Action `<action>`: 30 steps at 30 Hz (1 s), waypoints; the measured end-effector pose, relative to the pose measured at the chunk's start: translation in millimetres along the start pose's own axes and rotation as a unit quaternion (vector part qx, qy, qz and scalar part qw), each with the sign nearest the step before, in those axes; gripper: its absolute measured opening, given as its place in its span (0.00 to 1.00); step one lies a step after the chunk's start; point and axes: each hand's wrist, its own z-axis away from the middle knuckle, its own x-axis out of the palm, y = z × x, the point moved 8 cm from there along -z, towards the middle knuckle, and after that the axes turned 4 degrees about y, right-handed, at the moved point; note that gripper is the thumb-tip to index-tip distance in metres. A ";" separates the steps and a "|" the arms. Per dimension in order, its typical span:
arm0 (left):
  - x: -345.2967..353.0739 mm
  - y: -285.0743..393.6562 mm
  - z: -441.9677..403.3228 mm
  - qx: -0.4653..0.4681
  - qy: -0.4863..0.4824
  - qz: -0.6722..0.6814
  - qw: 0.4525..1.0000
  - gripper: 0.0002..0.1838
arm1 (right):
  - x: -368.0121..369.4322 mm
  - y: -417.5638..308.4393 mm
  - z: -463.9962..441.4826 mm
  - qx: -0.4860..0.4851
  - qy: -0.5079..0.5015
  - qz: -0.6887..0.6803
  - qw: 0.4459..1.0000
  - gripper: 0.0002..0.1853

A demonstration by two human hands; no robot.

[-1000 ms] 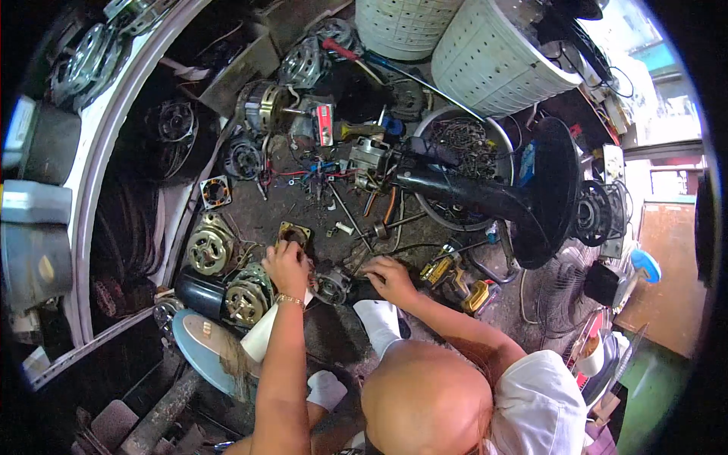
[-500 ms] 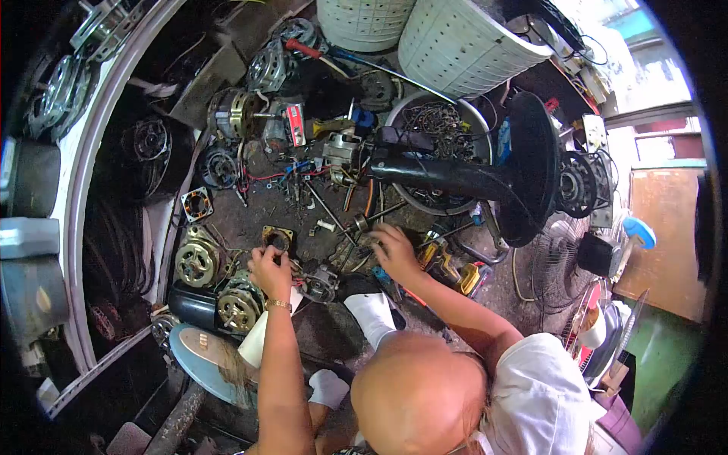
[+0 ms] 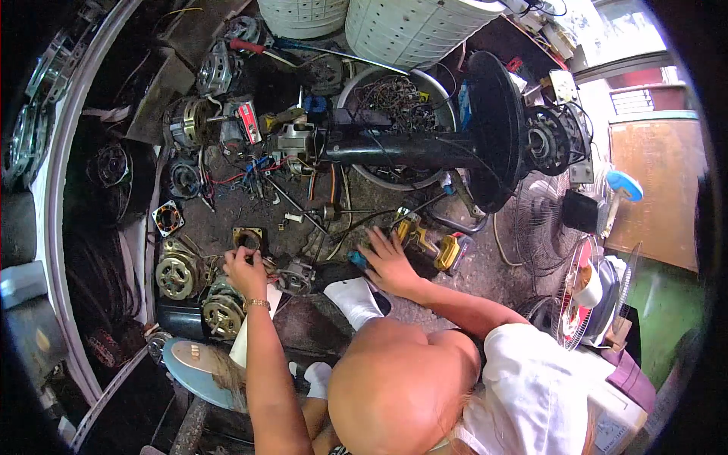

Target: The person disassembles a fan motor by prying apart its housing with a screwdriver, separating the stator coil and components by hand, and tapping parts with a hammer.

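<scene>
My left hand (image 3: 246, 274) is closed, its fingers bent together at the lower edge of a square motor stator (image 3: 249, 232). Something dark shows at the fingertips, too small to name. My right hand (image 3: 390, 264) lies with spread fingers over the floor, beside a teal-handled tool (image 3: 358, 259) partly covered by it. Just right of those fingers is a yellow cordless drill (image 3: 417, 239). Between the hands, a rotor on a shaft (image 3: 330, 213) rests on the floor, touched by neither. A small metal motor part (image 3: 296, 276) sits right of my left wrist.
Several fan motors (image 3: 176, 274) stand at the left. A metal basin (image 3: 447, 98) of scrap is at the back, with a black fan stand (image 3: 409, 154) across it. White perforated drums (image 3: 413, 34) rise behind. A fan cage (image 3: 542, 220) stands at the right.
The view has shifted, so the scene sits further left and higher. My right hand has moved away from the rotor, toward the teal-handled tool. My left hand stays by the stator, slightly lower.
</scene>
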 end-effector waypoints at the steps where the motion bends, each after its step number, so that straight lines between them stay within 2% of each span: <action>1: 0.4 0.5 -0.8 0.000 -0.001 -0.003 1.000 0.08 | -7.6 2.9 9.6 0.000 0.007 -0.013 1.000 0.32; 3: 0.8 -0.7 -1.1 0.001 -0.003 -0.003 1.000 0.07 | -26.0 6.8 30.3 0.008 0.035 -0.041 0.999 0.24; 10: -1.0 1.6 -1.0 0.000 -0.014 -0.022 1.000 0.08 | -45.2 54.0 92.9 0.041 0.070 -0.042 0.996 0.22; 12: -2.4 5.0 1.3 0.014 0.004 -0.032 0.999 0.08 | -50.5 71.6 96.6 0.101 0.108 -0.048 0.988 0.21; 14: -2.9 4.4 0.3 -0.004 0.000 -0.037 0.999 0.08 | -58.7 81.3 83.3 0.111 0.115 -0.052 0.986 0.22; 16: -0.5 3.3 -0.7 -0.002 0.006 -0.033 0.999 0.08 | -77.3 86.9 62.5 0.092 0.203 -0.035 0.974 0.24; 17: -0.2 2.9 -1.5 -0.005 0.004 -0.039 0.999 0.08 | -82.2 88.8 46.5 0.093 0.207 -0.035 0.973 0.24; 19: -1.2 3.1 -1.0 -0.007 0.011 -0.046 0.999 0.08 | -106.6 91.6 18.3 0.090 0.293 0.043 0.951 0.25; 20: -2.3 5.9 -2.6 -0.010 0.019 -0.045 0.999 0.08 | -104.7 104.4 1.8 0.083 0.297 0.042 0.950 0.25; 22: -0.7 2.8 -2.2 -0.018 -0.015 -0.054 0.998 0.08 | -94.5 129.1 -33.1 0.131 0.316 0.126 0.931 0.24; 23: -3.9 3.2 -3.3 -0.025 -0.004 -0.007 1.000 0.07 | -99.4 138.6 -52.2 0.162 0.249 0.044 0.954 0.19; 24: -10.3 7.6 -0.6 0.011 0.023 -0.037 0.999 0.08 | -100.5 145.7 -69.7 0.207 0.195 0.063 0.956 0.15; 25: -11.8 6.9 -1.7 -0.001 0.010 -0.028 1.000 0.08 | -106.0 142.7 -78.8 0.224 0.153 0.024 0.962 0.15; 27: -4.0 -4.6 -4.2 -0.002 0.024 -0.009 1.000 0.08 | -102.0 152.9 -72.7 0.179 0.280 0.065 0.941 0.16; 29: -5.1 -4.8 -4.7 -0.005 0.016 0.003 1.000 0.08 | -71.8 197.8 -59.2 0.190 0.366 -0.196 0.890 0.13; 30: -7.5 -1.7 -4.8 0.004 0.014 -0.002 1.000 0.09 | -76.8 191.6 -54.0 0.212 0.344 -0.163 0.900 0.11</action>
